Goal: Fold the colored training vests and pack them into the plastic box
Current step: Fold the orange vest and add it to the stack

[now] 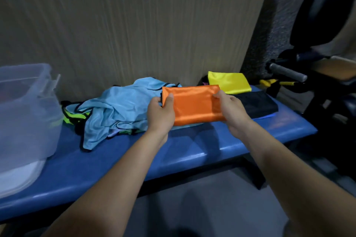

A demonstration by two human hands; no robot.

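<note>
Left hand [161, 114]: grips the left end of the orange vest [193, 104], thumb on top, fingers curled under.
Right hand [232, 110]: grips the right end, fingers clamped on the cloth.
Orange vest: folded flat, held just above the blue tabletop [173, 152].
Pile [115, 111]: unfolded light-blue and green vests, left of the hands.
Folded: yellow vest [230, 82] and dark vest [257, 104], at right.
Box [25, 113]: clear plastic, far left on the tabletop.
</note>
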